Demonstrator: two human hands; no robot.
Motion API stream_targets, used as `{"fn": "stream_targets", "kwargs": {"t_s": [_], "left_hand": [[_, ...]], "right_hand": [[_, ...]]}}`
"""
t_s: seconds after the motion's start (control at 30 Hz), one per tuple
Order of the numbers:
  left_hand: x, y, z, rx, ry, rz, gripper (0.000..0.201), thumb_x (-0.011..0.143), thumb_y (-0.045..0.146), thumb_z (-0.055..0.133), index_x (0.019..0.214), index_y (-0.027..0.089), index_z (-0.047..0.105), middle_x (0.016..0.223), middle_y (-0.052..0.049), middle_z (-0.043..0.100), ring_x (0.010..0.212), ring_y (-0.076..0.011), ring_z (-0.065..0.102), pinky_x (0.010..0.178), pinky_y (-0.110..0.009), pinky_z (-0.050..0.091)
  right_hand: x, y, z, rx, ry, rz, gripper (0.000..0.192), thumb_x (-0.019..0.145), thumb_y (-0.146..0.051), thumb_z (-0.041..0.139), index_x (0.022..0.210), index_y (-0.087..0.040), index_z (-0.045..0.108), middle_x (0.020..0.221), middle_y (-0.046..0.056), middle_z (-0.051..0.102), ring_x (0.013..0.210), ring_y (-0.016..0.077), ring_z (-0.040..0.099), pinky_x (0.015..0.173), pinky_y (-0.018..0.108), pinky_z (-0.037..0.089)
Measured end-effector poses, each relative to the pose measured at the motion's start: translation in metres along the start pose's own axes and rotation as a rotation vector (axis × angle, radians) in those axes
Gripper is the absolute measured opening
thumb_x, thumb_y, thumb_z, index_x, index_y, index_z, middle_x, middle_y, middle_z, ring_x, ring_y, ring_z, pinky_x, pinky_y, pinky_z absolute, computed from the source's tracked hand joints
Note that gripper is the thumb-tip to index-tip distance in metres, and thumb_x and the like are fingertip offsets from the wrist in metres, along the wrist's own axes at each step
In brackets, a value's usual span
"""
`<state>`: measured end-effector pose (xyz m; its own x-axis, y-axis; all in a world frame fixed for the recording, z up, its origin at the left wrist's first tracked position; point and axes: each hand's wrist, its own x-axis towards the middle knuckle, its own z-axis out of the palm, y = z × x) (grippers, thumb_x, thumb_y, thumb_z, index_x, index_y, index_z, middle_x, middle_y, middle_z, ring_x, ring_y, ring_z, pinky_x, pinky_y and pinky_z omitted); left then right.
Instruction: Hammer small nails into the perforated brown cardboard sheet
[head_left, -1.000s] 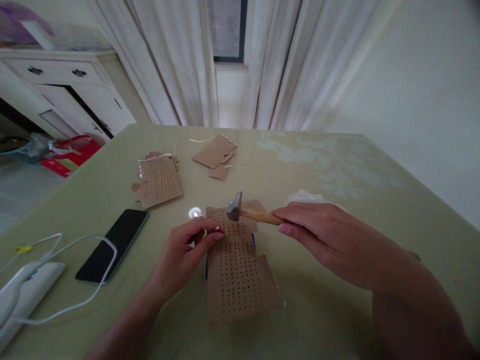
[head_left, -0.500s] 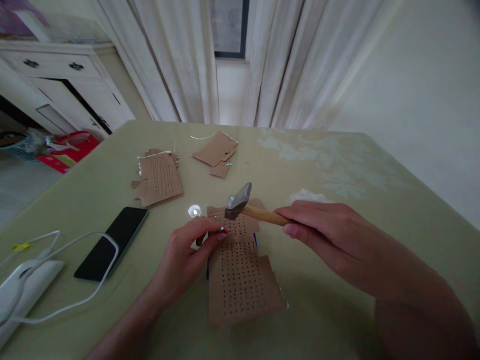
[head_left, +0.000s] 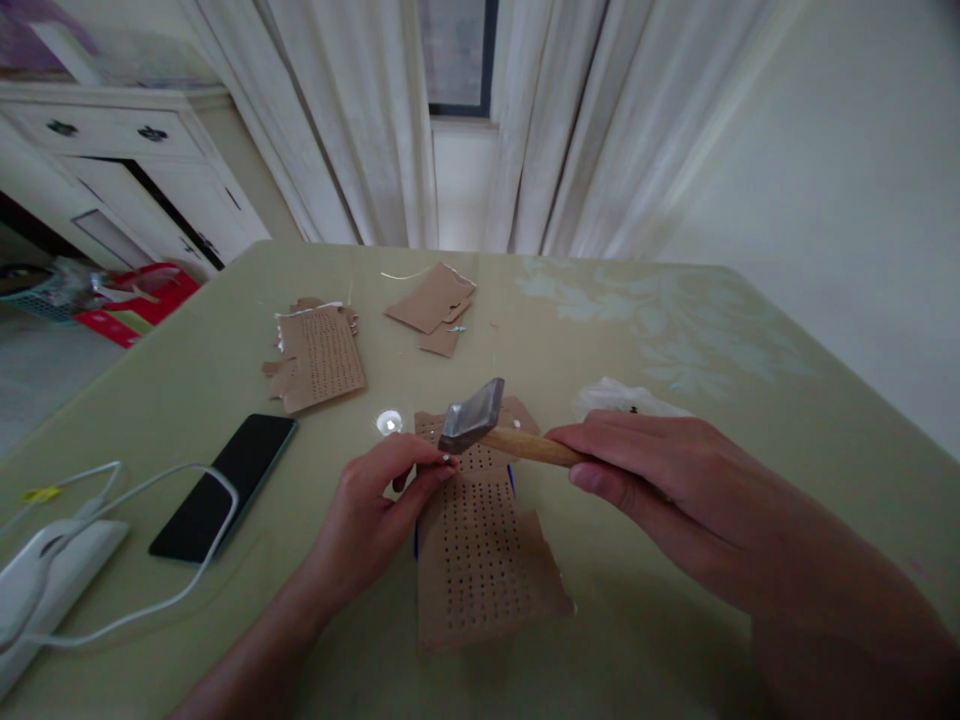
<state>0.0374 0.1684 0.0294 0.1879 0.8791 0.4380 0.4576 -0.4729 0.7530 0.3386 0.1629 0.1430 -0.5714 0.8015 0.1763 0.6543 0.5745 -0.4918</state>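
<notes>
My right hand is closed around the wooden handle of a hammer. The hammer's metal head hangs just over the fingertips of my left hand; whether it touches is hard to tell. Between left thumb and forefinger I pinch a nail, of which only the small bright head shows. Under both lies a piece of brown cardboard with rows of punched holes and torn edges. Something blue peeks out from beneath it, mostly hidden.
Left of my hand lie a phone and a white device with a white cable. Farther back are a perforated cardboard piece and plain scraps. A clear plastic bag sits behind my right hand.
The hammer head has come down a little and shifted slightly left, closer to the nail. My left hand keeps its place and its pinch.
</notes>
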Motion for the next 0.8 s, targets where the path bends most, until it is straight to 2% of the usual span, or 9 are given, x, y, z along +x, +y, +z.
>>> {"fn": "stream_targets", "kwargs": {"t_s": [0.47,0.8], "left_hand": [[-0.0002,0.0013,0.0006,-0.015,-0.013,-0.002,0.013,0.100,0.016,0.077,0.099,0.027,0.083,0.087,0.003,0.082,0.065,-0.0114,0.061,0.060,-0.023,0.046],[-0.0013,0.0030,-0.0005,0.003,-0.008,-0.006,0.009,0.100,0.020,0.076,0.096,0.025,0.083,0.081,0.002,0.079,0.061,-0.0129,0.056,0.059,-0.025,0.046]], "right_hand": [[0.0003,-0.0014,-0.0013,0.004,-0.002,0.003,0.030,0.116,-0.031,0.054,0.131,-0.021,0.079,0.112,0.009,0.085,0.099,0.0269,0.079,0.085,0.039,0.059],[-0.0007,-0.0024,-0.0007,0.031,0.002,0.003,0.029,0.117,-0.033,0.054,0.131,-0.024,0.078,0.111,0.008,0.084,0.097,0.0262,0.078,0.087,0.040,0.058]]}}
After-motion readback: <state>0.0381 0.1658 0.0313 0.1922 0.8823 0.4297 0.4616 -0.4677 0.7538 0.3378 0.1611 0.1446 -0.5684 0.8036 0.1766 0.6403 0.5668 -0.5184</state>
